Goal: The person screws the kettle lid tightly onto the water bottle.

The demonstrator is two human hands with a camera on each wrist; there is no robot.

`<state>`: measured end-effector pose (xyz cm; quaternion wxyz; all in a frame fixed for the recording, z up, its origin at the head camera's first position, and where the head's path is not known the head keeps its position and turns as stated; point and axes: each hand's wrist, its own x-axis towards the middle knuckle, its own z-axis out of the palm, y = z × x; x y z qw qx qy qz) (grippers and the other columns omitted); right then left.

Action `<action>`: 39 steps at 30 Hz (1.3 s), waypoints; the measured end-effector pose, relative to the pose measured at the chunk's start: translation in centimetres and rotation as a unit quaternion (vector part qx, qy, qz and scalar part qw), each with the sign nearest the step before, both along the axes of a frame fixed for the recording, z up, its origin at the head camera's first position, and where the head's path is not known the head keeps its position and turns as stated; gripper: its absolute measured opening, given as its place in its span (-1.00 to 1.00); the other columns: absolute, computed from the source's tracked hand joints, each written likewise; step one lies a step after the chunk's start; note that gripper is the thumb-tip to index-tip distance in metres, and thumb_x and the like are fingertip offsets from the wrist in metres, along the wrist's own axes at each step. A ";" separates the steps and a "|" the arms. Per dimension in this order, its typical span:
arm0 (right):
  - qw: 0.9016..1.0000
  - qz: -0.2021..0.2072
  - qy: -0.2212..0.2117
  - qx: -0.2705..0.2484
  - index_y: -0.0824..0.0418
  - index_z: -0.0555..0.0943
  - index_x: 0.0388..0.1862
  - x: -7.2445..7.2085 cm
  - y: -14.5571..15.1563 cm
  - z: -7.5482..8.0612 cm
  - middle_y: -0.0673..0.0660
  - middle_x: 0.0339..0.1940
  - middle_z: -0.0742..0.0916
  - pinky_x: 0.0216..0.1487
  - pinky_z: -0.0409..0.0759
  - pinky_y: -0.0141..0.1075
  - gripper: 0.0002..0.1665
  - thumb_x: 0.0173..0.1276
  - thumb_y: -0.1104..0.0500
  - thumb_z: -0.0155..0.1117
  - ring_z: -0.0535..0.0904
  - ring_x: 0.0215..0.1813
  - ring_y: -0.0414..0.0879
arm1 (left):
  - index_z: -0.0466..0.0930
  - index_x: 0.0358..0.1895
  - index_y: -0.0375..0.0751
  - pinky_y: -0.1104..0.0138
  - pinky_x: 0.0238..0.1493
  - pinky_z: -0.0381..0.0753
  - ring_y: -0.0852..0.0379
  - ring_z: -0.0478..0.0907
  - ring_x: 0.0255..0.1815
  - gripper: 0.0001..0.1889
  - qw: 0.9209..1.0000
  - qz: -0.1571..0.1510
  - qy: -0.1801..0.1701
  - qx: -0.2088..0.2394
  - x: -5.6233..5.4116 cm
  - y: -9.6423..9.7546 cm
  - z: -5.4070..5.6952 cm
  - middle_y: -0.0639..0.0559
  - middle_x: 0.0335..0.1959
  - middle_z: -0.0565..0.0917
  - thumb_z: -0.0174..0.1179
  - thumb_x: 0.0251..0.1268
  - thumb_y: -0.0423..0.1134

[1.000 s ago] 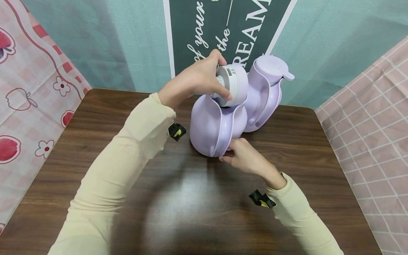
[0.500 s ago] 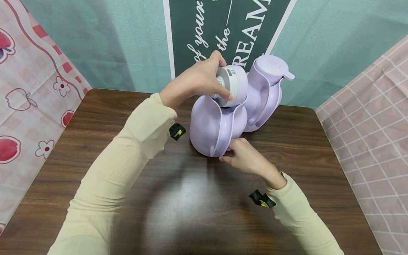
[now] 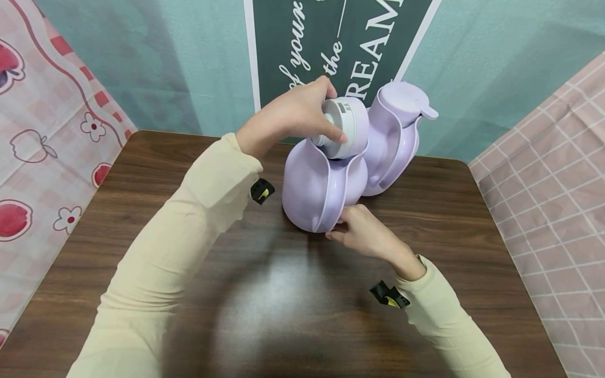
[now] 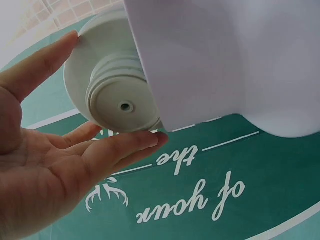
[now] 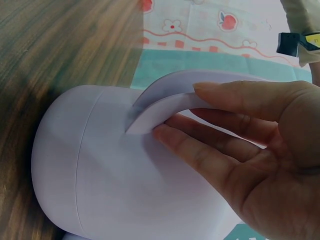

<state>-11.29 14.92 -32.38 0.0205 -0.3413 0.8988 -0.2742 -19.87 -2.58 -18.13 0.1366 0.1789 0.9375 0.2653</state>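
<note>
Hardly anything has moved since the earlier frame: our left hand (image 3: 299,113) pinches the lid (image 3: 355,123), tipped on its side at the top of the front jug (image 3: 304,184) (touching or not, we cannot tell), and our right hand (image 3: 365,232) grips that jug's handle (image 3: 330,202) low, near the desk (image 3: 264,325). To work well, we should brace the jug and keep the lid's thread (image 4: 116,67) from knocking it.

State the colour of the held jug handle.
The handle is lavender, clearest in the head view.
</note>
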 end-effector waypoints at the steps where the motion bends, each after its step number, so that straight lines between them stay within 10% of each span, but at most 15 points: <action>1: 1.000 0.000 0.000 0.000 0.26 0.61 -0.42 0.0 0.0 0.0 0.03 -0.44 0.67 -0.22 0.51 -0.19 -0.82 -0.05 0.38 0.39 0.58 -0.31 -0.07 | 0.17 0.23 -0.15 0.38 0.01 0.30 0.17 0.32 0.02 -0.26 1.000 -0.002 0.004 -0.006 0.0 0.0 0.1 0.03 0.10 0.41 0.31 0.00 0.01; 19: 1.000 0.010 0.001 0.001 0.25 0.60 -0.44 -0.2 0.2 0.2 0.02 -0.46 0.67 -0.24 0.51 -0.19 -0.83 -0.04 0.38 0.38 0.59 -0.32 -0.07 | 0.12 0.36 -0.01 0.25 0.24 0.14 0.11 0.05 0.35 -0.26 0.990 -0.054 0.056 -0.118 -0.9 0.5 2.6 0.14 0.36 0.19 0.21 0.12 0.03; 39: 1.000 0.011 0.000 0.002 0.24 0.59 -0.46 -0.1 0.4 0.2 0.01 -0.48 0.65 -0.26 0.50 -0.19 -0.85 -0.04 0.38 0.38 0.56 -0.35 -0.09 | 0.22 0.34 0.16 0.20 0.21 0.18 0.09 0.13 0.31 -0.39 0.966 -0.192 0.034 -0.171 -1.9 2.1 3.3 0.07 0.37 0.16 0.17 0.20 -0.06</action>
